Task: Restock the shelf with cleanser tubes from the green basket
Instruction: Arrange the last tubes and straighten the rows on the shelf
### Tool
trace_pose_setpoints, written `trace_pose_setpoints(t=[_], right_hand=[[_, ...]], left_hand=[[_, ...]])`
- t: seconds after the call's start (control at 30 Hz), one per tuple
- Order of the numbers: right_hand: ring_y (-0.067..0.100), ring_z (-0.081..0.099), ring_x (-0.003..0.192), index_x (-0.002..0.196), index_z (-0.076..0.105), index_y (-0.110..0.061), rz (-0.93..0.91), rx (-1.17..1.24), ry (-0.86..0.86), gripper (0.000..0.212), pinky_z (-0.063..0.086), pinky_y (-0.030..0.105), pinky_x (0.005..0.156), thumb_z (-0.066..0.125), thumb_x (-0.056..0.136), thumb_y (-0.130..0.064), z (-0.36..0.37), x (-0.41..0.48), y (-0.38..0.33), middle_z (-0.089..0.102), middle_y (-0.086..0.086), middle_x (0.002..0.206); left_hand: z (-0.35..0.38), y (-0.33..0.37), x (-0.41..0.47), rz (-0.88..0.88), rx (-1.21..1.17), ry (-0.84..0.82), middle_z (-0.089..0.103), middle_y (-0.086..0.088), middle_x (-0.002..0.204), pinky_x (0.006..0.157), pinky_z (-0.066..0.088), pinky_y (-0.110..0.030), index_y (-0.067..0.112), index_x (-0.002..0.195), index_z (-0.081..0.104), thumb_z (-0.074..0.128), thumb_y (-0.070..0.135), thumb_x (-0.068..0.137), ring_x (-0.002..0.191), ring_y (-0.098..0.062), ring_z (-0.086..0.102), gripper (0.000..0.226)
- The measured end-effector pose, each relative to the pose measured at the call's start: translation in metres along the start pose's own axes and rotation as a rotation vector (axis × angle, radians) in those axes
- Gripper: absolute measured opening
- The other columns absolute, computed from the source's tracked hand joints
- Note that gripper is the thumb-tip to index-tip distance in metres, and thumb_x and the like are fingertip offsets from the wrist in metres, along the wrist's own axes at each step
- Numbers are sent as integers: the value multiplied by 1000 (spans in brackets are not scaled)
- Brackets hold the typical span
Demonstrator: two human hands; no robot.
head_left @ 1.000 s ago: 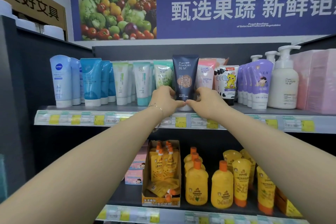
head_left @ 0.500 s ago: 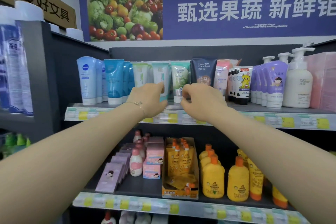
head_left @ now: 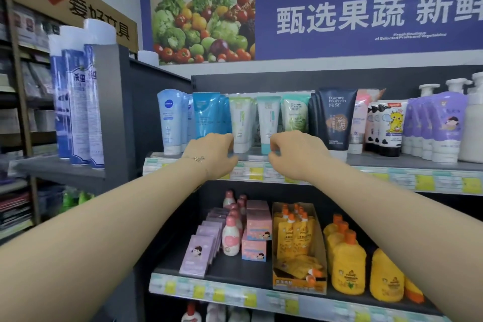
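Both hands shifted left off dark navy plastic cleanser tube (head_left: 337, 123), now upright on grey metal shelf (head_left: 392, 159). Left hand (head_left: 213, 155) and right hand (head_left: 296, 155) curl at bases of white plastic tubes (head_left: 241, 123); cannot tell if gripping. Likely straightening row. Green basket out of view.

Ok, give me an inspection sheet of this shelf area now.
Surface: grey top shelf, price tags along its front edge.
Job's things: cleanser tubes stand cap-down in a row; green basket not in view.
Clutter: pump bottles at right; yellow bottles and pink boxes on the lower shelf.
Grippers: left hand at the white-green tube's base, right hand at the teal-capped tube's base, fingers curled; grip unclear.
Cables: nothing seen.
Surroundings: produce banner above; blue spray cans on the left.
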State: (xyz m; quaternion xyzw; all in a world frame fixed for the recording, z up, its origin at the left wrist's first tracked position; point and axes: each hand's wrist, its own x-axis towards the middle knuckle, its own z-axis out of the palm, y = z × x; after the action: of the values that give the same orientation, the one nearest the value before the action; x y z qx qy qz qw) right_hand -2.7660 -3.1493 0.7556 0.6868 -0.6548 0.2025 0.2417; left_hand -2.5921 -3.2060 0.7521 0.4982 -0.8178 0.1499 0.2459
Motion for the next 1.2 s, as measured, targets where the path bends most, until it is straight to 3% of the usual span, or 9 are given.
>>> trace_pose_setpoints(t=[0.2,0.53,0.73,0.87,0.97,1.0,1.07,1.1,1.2], right_hand=[[23,54,79,106,59,-19,-42,25,-4,24,37,30,62,38,95,-26,6,10,-5,63,3,100],[24,55,83,99,57,-20,-90,58,-19,20,40,31,64,40,94,-29,30,35,-32,63,2,99],[26,55,85,100,57,-17,-108,85,-9,21,44,33,66,38,93,-22,43,53,-79,62,4,100],[27,55,88,107,56,-17,-83,124,18,22,40,33,66,39,93,-21,50,72,-115,62,6,107],[30,56,97,112,55,-13,19,330,-13,25,48,37,78,42,92,-19,55,92,-145,59,9,110],[30,56,94,108,55,-10,52,418,-22,22,49,37,79,42,91,-18,58,99,-153,59,10,107],[27,50,85,85,49,-9,137,530,-67,11,44,31,67,42,92,-14,63,115,-167,55,9,97],[26,46,83,75,42,-11,173,551,-107,19,39,30,62,41,94,-12,64,122,-172,51,9,90],[24,42,88,68,31,-17,227,606,-202,31,34,31,72,38,97,-12,66,134,-184,42,4,78]], left_hand=[[1,-15,3,-78,30,-12,59,-2,111,81,49,-35,20,114,52,45,40,94,96,-22,57,29],[11,-58,2,-221,31,44,58,-3,108,78,50,-33,19,105,53,46,35,93,95,-25,57,21],[15,-105,9,-289,-120,136,52,-11,115,72,44,-33,9,118,47,53,21,91,92,-24,49,31],[18,-127,15,-302,-356,144,51,-14,112,74,51,-37,7,113,38,59,14,88,97,-28,55,33],[21,-140,22,-304,-506,122,51,-13,111,62,43,-26,6,118,33,56,14,91,90,-22,52,36],[22,-144,24,-304,-539,110,50,-13,109,56,39,-22,7,116,33,55,15,92,87,-20,50,34],[25,-152,30,-313,-594,74,51,-13,105,49,32,-21,8,105,31,53,14,93,79,-18,47,26],[26,-155,33,-320,-624,49,51,-11,100,49,31,-22,8,102,30,52,12,92,75,-17,46,25],[28,-163,41,-322,-678,-21,42,-2,82,49,30,-24,7,100,30,50,7,90,64,-12,40,22]])
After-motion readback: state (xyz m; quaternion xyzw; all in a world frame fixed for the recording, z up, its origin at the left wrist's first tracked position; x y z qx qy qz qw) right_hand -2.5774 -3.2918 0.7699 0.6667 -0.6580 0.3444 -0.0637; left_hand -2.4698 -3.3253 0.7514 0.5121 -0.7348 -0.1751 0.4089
